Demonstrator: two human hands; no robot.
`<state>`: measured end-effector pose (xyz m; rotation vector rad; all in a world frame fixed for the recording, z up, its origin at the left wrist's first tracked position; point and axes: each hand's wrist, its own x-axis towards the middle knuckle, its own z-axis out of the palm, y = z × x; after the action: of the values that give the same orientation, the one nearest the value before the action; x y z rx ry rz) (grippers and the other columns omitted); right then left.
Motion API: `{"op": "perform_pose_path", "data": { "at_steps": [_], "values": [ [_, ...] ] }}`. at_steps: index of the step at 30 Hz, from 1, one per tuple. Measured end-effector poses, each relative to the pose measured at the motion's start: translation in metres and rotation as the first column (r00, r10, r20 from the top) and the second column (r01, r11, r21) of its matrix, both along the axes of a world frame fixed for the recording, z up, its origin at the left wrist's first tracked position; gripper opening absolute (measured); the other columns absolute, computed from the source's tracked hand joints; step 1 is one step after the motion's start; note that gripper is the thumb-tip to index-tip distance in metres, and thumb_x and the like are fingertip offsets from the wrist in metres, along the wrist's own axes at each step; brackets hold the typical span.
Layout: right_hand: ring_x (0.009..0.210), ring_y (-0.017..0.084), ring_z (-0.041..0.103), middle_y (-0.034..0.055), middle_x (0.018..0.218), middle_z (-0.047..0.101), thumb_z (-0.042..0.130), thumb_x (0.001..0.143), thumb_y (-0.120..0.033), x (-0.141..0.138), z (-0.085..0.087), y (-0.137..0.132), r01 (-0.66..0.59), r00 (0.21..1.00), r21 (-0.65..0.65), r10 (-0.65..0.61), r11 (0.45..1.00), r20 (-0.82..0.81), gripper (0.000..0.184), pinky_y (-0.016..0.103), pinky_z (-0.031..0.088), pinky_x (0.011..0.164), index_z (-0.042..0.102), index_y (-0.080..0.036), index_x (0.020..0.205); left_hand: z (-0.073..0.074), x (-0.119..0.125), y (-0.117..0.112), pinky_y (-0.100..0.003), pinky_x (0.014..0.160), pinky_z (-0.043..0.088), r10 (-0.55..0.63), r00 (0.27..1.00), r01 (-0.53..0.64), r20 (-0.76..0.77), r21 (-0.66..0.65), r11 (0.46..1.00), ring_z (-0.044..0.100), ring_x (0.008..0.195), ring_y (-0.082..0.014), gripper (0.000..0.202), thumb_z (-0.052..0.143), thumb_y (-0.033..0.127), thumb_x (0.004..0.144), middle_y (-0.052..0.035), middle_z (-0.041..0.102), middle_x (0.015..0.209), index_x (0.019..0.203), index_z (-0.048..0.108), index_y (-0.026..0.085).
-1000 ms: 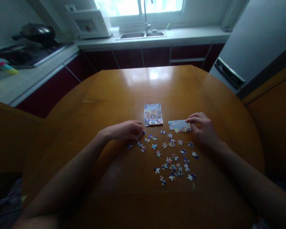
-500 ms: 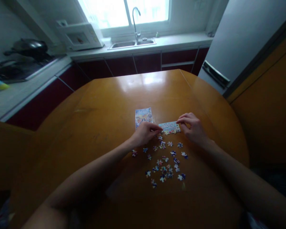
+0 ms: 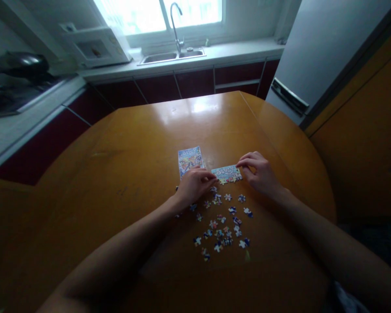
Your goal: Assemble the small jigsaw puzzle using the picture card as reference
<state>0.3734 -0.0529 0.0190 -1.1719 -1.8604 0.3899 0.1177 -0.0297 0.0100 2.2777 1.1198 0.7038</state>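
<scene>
A joined strip of jigsaw puzzle (image 3: 227,174) lies flat on the wooden table, pale blue with lettering along its top and knobbed along its lower edge. My left hand (image 3: 196,184) is closed, its fingertips pinched at the strip's lower left corner. At the upper right corner, my right hand (image 3: 256,170) grips the strip's edge between thumb and forefinger, other fingers curled. Behind my left hand is a printed picture sheet (image 3: 189,157), its lower part covered by that hand. Loose puzzle pieces (image 3: 219,234) are scattered nearer to me, several overlapping; some are partly hidden by my left hand.
The large rounded wooden table (image 3: 143,148) fills the middle. Beyond it are a counter with a sink (image 3: 159,57), a microwave (image 3: 93,48) and a pan (image 3: 22,63) on the stove at left. A fridge (image 3: 326,48) stands at right.
The whole view has shifted slightly, with the table scene moving left in the picture. Both hands keep nearly the same place on the puzzle strip.
</scene>
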Motion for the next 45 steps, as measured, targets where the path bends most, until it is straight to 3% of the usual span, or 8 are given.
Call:
{"op": "perform_pose_path", "data": {
  "at_steps": [6, 14, 20, 27, 37, 42, 45],
  "values": [
    [0.09, 0.024, 0.059, 0.0062, 0.087, 0.068, 0.057, 0.087, -0.01, -0.001, 0.001, -0.001, 0.003, 1.0, -0.004, -0.002, 1.0, 0.008, 0.021, 0.042, 0.049, 0.08, 0.071, -0.024, 0.081, -0.002, 0.003, -0.002, -0.036, 0.074, 0.044, -0.014, 1.0, 0.014, -0.016, 0.006, 1.0, 0.059, 0.072, -0.0188, 0.015, 0.068, 0.036, 0.088, -0.0032, 0.075, 0.076, 0.085, 0.079, 0.027],
    [0.089, 0.024, 0.059, 0.0057, 0.086, 0.068, 0.057, 0.087, -0.011, -0.004, 0.0, -0.002, 0.006, 1.0, -0.01, -0.006, 1.0, 0.005, 0.02, 0.043, 0.049, 0.081, 0.071, -0.024, 0.08, -0.007, 0.001, -0.003, -0.034, 0.074, 0.046, -0.015, 0.996, 0.028, -0.089, 0.149, 0.988, 0.057, 0.08, -0.019, 0.014, 0.066, 0.034, 0.09, -0.0048, 0.069, 0.083, 0.088, 0.077, 0.025],
    [0.089, 0.024, 0.059, 0.0054, 0.087, 0.068, 0.058, 0.087, -0.012, -0.005, 0.0, -0.003, -0.003, 1.0, -0.026, 0.004, 1.0, 0.013, 0.02, 0.043, 0.049, 0.08, 0.071, -0.025, 0.08, -0.006, -0.003, -0.002, -0.034, 0.076, 0.045, -0.118, 0.985, 0.145, -0.126, 0.233, 0.962, 0.053, 0.087, -0.0201, 0.014, 0.065, 0.03, 0.092, -0.0053, 0.065, 0.09, 0.091, 0.079, 0.03],
    [0.089, 0.024, 0.059, 0.0057, 0.087, 0.068, 0.058, 0.086, -0.011, -0.006, -0.002, -0.003, -0.02, 1.0, -0.028, 0.02, 0.999, 0.014, 0.021, 0.043, 0.049, 0.08, 0.071, -0.025, 0.081, -0.007, -0.003, -0.003, -0.034, 0.075, 0.044, -0.12, 0.982, 0.154, -0.147, 0.243, 0.958, 0.051, 0.087, -0.021, 0.014, 0.065, 0.03, 0.092, -0.0057, 0.063, 0.091, 0.091, 0.078, 0.029],
    [0.089, 0.024, 0.059, 0.006, 0.087, 0.068, 0.057, 0.086, -0.009, -0.007, -0.002, -0.003, -0.023, 1.0, -0.033, 0.023, 0.999, 0.019, 0.021, 0.043, 0.049, 0.08, 0.072, -0.024, 0.082, 0.006, 0.0, -0.006, -0.037, 0.082, 0.046, -0.162, 0.939, 0.26, -0.303, 0.319, 0.911, 0.05, 0.09, -0.0218, 0.021, 0.054, 0.027, 0.097, -0.0078, 0.062, 0.098, 0.093, 0.074, 0.025],
    [0.089, 0.023, 0.058, 0.006, 0.087, 0.068, 0.056, 0.086, -0.009, -0.007, -0.003, -0.003, -0.025, 0.999, -0.036, 0.027, 0.999, 0.033, 0.021, 0.041, 0.049, 0.08, 0.072, -0.022, 0.083, 0.009, -0.002, -0.004, -0.038, 0.085, 0.046, -0.091, 0.982, 0.148, -0.165, 0.378, 0.914, 0.05, 0.092, -0.0212, 0.017, 0.051, 0.019, 0.094, -0.0075, 0.062, 0.097, 0.096, 0.068, 0.02],
    [0.09, 0.023, 0.058, 0.0061, 0.087, 0.068, 0.056, 0.086, -0.009, -0.008, -0.004, -0.003, -0.029, 0.999, -0.04, 0.03, 0.999, 0.035, 0.021, 0.041, 0.048, 0.081, 0.072, -0.021, 0.084, 0.01, -0.006, -0.003, -0.04, 0.087, 0.046, -0.09, 0.983, 0.149, -0.162, 0.406, 0.902, 0.049, 0.091, -0.0213, 0.017, 0.053, 0.015, 0.09, -0.0067, 0.061, 0.097, 0.092, 0.069, 0.02]
  ]
}}
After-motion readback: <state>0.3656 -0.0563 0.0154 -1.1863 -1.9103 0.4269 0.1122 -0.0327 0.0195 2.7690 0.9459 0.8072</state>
